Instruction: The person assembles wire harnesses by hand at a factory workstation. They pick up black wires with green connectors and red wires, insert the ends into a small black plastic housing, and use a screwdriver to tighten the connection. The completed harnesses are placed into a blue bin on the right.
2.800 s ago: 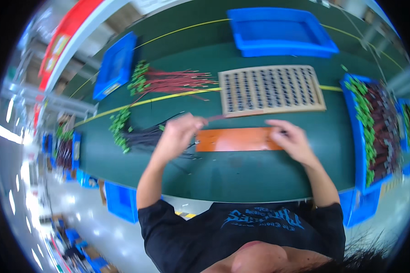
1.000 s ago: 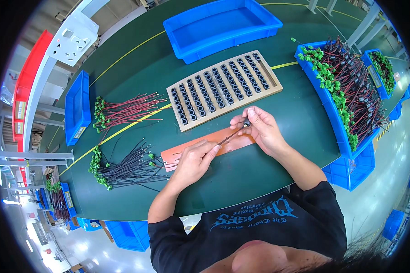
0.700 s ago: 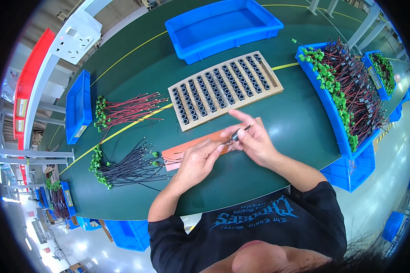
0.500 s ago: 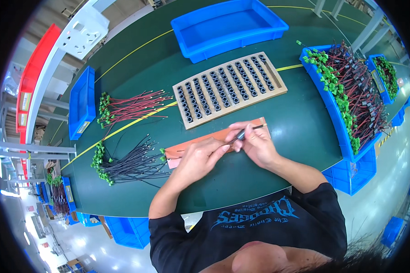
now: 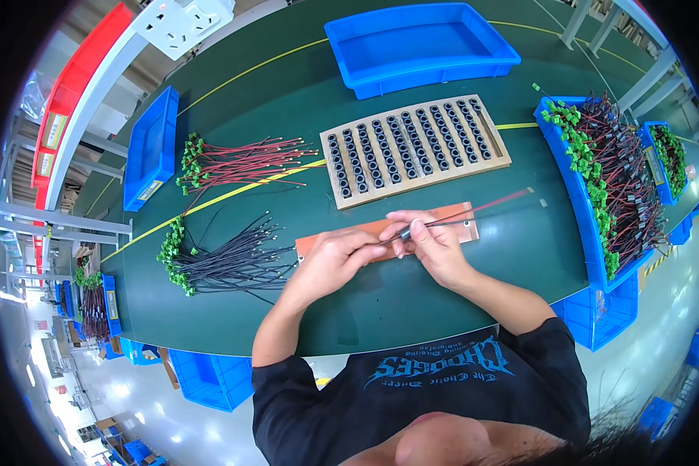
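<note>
Both hands work close together above an orange board [image 5: 311,245]. My left hand [image 5: 334,260] is closed, its thumb and forefinger pinching thin wires just left of a small black cylindrical core [image 5: 405,232]. The fingers of my right hand [image 5: 440,253] close round that core. From its right side run a red wire and a black wire [image 5: 493,206], slanting up past the board's end, blurred at the tip. The wires' other end is hidden by my left hand. Beyond the board lies a wooden tray [image 5: 427,182] with rows of black cores.
At left lie bundles of red wires [image 5: 245,163] and black wires [image 5: 229,262] with green connectors. A blue bin [image 5: 565,194] of wired cores stands at right, a smaller one [image 5: 646,147] beside it. Shallow blue trays stand at the back [image 5: 423,78] and far left [image 5: 136,198].
A red and a black wire now stretch out well to the right of the core; before, only a short end stuck out. The whole view has shifted slightly.
</note>
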The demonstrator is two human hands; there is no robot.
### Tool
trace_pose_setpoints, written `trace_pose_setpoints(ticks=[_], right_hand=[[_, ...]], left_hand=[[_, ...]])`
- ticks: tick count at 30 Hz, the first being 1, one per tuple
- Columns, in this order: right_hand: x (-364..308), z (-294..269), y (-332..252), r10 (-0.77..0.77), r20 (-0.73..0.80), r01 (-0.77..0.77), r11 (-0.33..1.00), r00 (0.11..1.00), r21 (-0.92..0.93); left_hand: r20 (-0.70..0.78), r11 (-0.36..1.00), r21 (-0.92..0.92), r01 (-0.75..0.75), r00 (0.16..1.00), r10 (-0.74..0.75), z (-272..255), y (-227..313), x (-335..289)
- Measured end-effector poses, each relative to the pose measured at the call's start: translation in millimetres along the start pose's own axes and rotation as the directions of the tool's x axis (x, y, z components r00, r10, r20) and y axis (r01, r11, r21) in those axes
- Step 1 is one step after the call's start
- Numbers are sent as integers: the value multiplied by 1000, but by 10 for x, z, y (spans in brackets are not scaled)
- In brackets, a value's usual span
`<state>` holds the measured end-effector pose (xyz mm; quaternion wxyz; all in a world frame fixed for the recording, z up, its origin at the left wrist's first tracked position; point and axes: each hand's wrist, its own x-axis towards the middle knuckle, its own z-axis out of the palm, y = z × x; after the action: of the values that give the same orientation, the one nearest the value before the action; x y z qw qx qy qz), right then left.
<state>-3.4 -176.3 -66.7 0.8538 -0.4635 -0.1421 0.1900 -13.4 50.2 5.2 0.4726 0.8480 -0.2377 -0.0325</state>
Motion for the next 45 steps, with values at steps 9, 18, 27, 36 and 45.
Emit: trace_pose_setpoints(ticks=[9, 18, 27, 36, 45], right_hand=[[107, 311, 10, 40, 174, 12, 957, 984, -289], [306, 431, 267, 184, -15, -184, 978, 983, -99], [308, 415, 432, 213, 8, -209, 965, 977, -158], [346, 450, 469, 90, 63, -69, 957, 994, -281], [345, 436, 460, 93, 70, -67, 948, 993, -310]], left_hand=[[-22, 986, -18, 167, 986, -168, -213, -144, -346], [-52, 741, -647, 181, 959, -280, -492, -680, -726], [-90, 716, -636, 286, 895, -437, -354, -870, -779], [-210, 805, -478, 351, 845, -492, -289, -826, -750], [-208, 769, -508, 389, 811, -547, -243, -844, -733]])
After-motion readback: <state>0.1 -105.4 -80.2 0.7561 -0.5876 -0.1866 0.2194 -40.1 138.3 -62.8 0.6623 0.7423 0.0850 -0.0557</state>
